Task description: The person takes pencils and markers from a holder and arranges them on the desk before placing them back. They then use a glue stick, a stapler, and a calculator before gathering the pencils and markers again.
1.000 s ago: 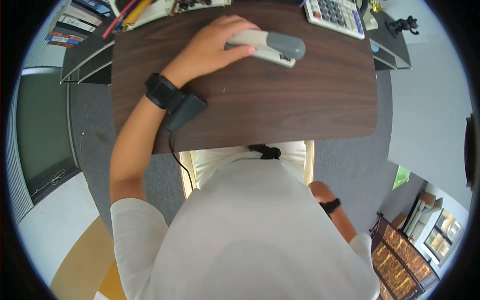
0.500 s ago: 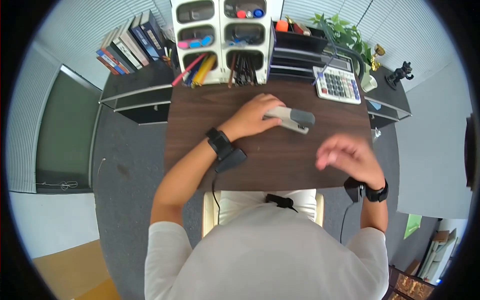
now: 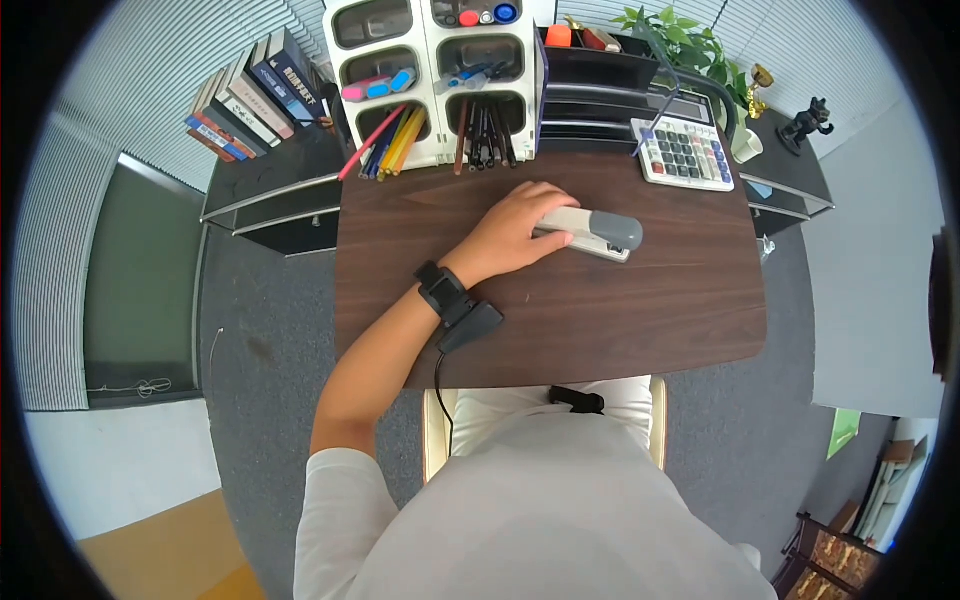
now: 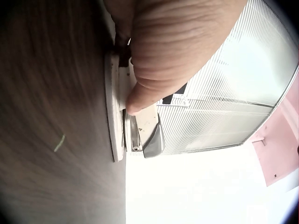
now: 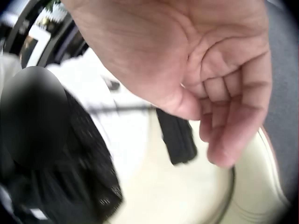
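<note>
My left hand (image 3: pixel 515 232) grips the rear of a beige stapler (image 3: pixel 600 222) with a grey front cap, its thumb along the near side. In the left wrist view the stapler (image 4: pixel 117 109) stands on its base on the table, with the thumb (image 4: pixel 140 98) against its side. My right hand (image 5: pixel 210 65) is out of the head view. The right wrist view shows its palm and loosely bent fingers, holding nothing, over a cream chair seat (image 5: pixel 154 191). A black box-like piece (image 5: pixel 177 140) shows just beyond the thumb.
On the brown table (image 3: pixel 600 320) a white organizer (image 3: pixel 432 110) of pens and pencils stands at the back, with a calculator (image 3: pixel 685 155) right of it. Books (image 3: pixel 255 100) and a black figurine (image 3: pixel 805 125) flank it on side shelves. A cable (image 3: pixel 438 390) trails from the left wrist.
My right hand came up over the table's right front, then dropped out of the head view. The head camera tilted up, then shifted slightly. My left hand keeps its grip on the stapler.
</note>
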A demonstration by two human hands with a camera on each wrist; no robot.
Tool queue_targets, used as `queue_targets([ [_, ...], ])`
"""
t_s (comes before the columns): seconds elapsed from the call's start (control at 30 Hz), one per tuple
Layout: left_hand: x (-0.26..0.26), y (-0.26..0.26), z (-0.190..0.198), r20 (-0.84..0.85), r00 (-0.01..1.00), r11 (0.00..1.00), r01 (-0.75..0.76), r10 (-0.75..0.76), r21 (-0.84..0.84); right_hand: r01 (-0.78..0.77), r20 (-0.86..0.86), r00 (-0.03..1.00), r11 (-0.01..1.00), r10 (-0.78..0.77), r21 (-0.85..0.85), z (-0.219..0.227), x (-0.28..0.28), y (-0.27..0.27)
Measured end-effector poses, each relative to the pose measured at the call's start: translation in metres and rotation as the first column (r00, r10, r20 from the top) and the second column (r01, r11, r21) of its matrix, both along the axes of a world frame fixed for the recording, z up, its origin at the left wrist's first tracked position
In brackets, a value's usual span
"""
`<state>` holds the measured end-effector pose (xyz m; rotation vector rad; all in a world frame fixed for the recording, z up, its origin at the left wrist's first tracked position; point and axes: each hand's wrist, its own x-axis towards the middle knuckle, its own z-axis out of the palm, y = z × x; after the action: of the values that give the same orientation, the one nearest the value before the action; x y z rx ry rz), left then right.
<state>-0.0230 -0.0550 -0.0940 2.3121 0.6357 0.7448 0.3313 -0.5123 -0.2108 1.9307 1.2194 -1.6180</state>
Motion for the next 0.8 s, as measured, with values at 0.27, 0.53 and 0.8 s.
queue_targets([
  [0.27, -0.001, 0.003, -0.004, 0.011, 1.000, 1.000, -0.009, 0.009, 0.006, -0.091, -0.002, 0.996, 0.996, 0.091, -0.020, 0.011, 0.027, -0.021],
  [0.53, -0.001, 0.001, -0.001, -0.028, 1.000, 1.000, 0.000, 0.000, -0.007, -0.077, -0.030, 0.997, 0.997, 0.077, -0.013, 0.002, 0.012, -0.055],
  [0.8, -0.002, 0.002, -0.004, -0.017, 1.000, 1.000, -0.006, 0.006, -0.018, -0.097, -0.063, 0.993, 0.995, 0.098, 0.018, -0.011, -0.001, -0.056],
])
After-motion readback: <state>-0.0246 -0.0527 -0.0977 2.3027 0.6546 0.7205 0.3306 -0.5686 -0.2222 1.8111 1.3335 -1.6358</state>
